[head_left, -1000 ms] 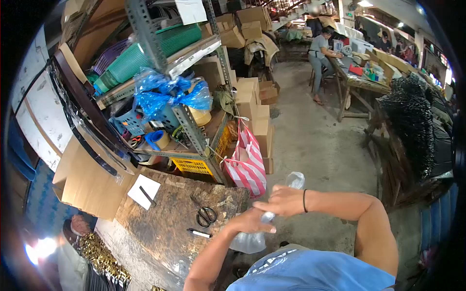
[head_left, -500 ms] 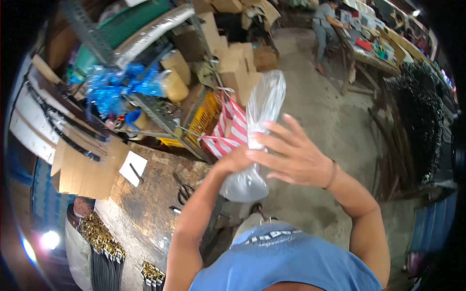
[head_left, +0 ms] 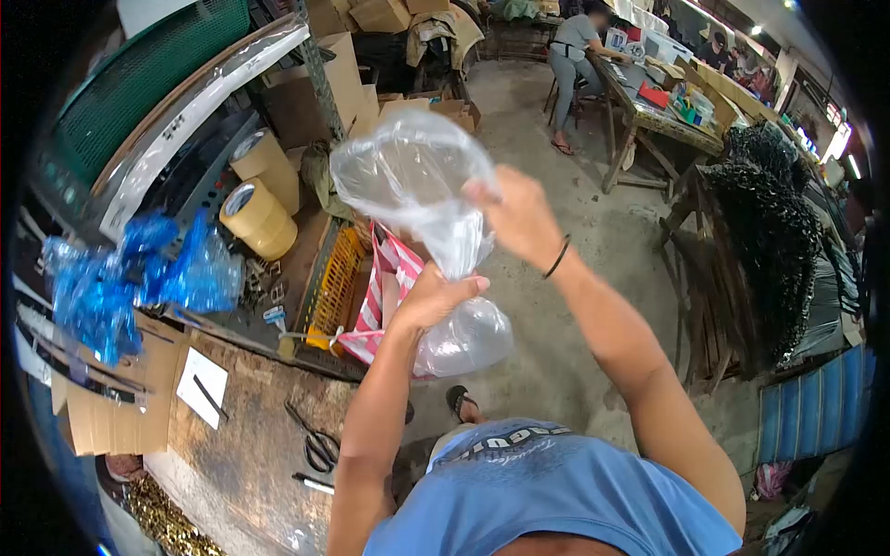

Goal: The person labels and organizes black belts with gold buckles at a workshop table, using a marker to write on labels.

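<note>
A clear plastic bag (head_left: 408, 167) is held up in front of me, puffed out above and below its gathered middle. My left hand (head_left: 434, 295) is closed round that narrow middle. Higher up, my right hand (head_left: 519, 218) pinches the bag's rim at its right side, slightly smeared by motion. Behind the bag hangs a pink-and-white striped sack (head_left: 380, 287). On the worn wooden bench (head_left: 250, 408) to my left lie black scissors (head_left: 317, 447) and a marker pen (head_left: 313, 483).
A metal shelf on the left holds tape rolls (head_left: 260, 218) and blue plastic wrapping (head_left: 139, 278). Beneath it stands a yellow crate (head_left: 336, 287). A person (head_left: 575, 74) sits at a cluttered table (head_left: 640, 111) at the back. Black bundled material (head_left: 760, 241) is stacked on the right.
The bag's upper part has opened out wider and shifted left. My right hand has gone from spread fingers beside the bag to pinching its rim. The view has turned slightly.
</note>
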A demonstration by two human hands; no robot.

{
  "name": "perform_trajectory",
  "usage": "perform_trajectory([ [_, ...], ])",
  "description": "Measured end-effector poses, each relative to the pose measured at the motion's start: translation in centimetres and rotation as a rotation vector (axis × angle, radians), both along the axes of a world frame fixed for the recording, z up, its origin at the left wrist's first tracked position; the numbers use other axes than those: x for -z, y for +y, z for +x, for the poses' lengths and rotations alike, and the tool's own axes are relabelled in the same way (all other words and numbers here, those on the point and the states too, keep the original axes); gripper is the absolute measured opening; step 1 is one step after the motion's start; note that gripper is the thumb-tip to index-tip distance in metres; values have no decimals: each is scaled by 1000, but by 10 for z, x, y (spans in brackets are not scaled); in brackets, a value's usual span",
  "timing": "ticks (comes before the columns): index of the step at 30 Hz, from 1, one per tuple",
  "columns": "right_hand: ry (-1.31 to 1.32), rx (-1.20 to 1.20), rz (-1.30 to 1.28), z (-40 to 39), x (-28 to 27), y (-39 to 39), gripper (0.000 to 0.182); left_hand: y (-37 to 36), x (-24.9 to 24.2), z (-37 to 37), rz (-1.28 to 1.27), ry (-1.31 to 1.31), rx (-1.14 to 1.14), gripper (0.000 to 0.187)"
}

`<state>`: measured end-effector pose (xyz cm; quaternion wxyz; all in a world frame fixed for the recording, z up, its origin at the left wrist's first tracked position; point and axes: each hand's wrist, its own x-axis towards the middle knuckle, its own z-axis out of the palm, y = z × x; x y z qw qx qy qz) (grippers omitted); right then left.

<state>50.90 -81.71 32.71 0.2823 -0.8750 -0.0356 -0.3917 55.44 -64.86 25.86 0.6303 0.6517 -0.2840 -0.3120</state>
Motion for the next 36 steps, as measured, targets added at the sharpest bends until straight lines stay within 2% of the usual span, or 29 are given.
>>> perform_trajectory([
  [1,-91,14,46,16,-7,-15,23,-2,-1,10,0,2,4,42],
  [3,-177,-56,564,34,-21,-38,15,-7,-3,27,-164,69,-149,44],
  [5,-268,-102,634,37,-19,-42,17,-10,-1,47,-149,80,-173,44],
  [7,-318,-38,197,32,-1,-28,28,-12,-1,65,-125,81,-205,45],
  [8,-320,-46,204,35,3,-20,28,-15,0,72,-126,71,-171,44],
  [9,3,-236,158,39,3,-9,28,-17,1,80,-127,62,-136,43],
  [11,327,-426,110,55,7,-13,29,-22,11,94,-111,20,-71,43],
  [13,405,-584,-45,87,12,-40,26,-27,13,104,-107,-35,-26,43],
  [14,366,-595,-2,99,8,-53,18,-28,13,102,-26,-92,-49,43],
  [16,291,-509,160,107,-18,-81,16,-26,12,102,164,-234,-86,42],
  [17,278,-441,405,113,-24,-95,15,-24,26,109,166,-240,-119,42],
  [18,270,-370,648,120,-28,-108,14,-22,50,120,275,-242,-69,45],
  [20,-158,-202,329,127,-32,-120,15,-25,58,125,413,-236,64,46],
  [22,-279,-346,-306,109,-39,-118,21,-38,31,119,499,-260,257,47],
  [23,-207,-778,-333,111,-29,-111,43,-51,20,119,554,-285,371,46],
  [24,-13,-1210,-325,113,-20,-104,66,-66,19,122,560,-277,322,46],
  [26,108,-1328,-531,124,9,-102,81,-92,25,105,581,-204,372,55],
  [27,96,-1360,-516,131,32,-111,81,-103,29,96,588,-171,402,60],
  [29,483,-1284,-511,151,69,-140,92,-118,42,85,586,-131,398,66],
  [30,478,-1317,-515,160,69,-152,92,-121,55,80,441,6,337,70],
  [31,755,-1355,-464,166,68,-161,95,-124,59,76,297,141,275,74],
  [32,1037,-1376,-407,171,68,-168,97,-128,60,70,174,314,241,87],
  [33,1042,-1403,-400,173,66,-174,97,-130,59,64,178,333,222,87],
  [35,1481,-1315,-461,180,65,-186,103,-132,60,55,-42,426,44,103],
  [36,1321,-1330,-414,178,79,-198,95,-135,80,56,-78,235,37,102],
])
